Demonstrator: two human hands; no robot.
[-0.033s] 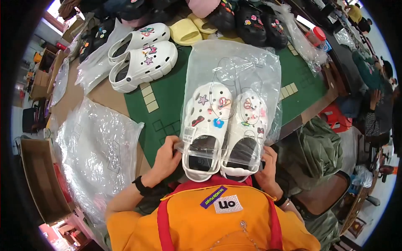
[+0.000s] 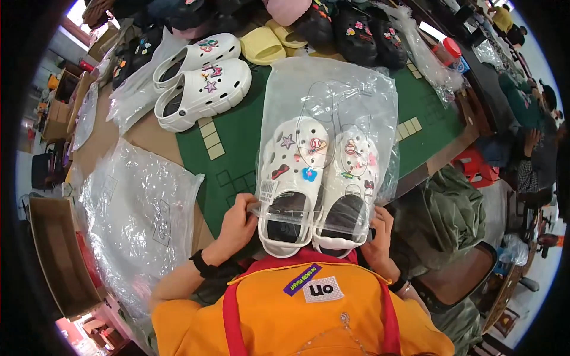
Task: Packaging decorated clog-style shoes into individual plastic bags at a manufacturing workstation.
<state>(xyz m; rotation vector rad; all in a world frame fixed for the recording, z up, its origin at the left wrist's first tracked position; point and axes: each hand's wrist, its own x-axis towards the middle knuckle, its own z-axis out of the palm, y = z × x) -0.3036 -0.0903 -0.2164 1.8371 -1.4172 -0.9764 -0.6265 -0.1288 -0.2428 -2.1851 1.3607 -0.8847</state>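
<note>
Seemingly mid-bagging, the left hand pinches the near-left corner of the clear bag; the right hand, near-right, has an unclear grip. White clogs inside it, heels protruding, probably need covering next.

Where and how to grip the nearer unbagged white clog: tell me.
Probably best at the heel rim of the white clog, coming from the left: the heel points that way, and the foot opening should let fingers hook inside, thumb outside, clear of the star charm.
</note>
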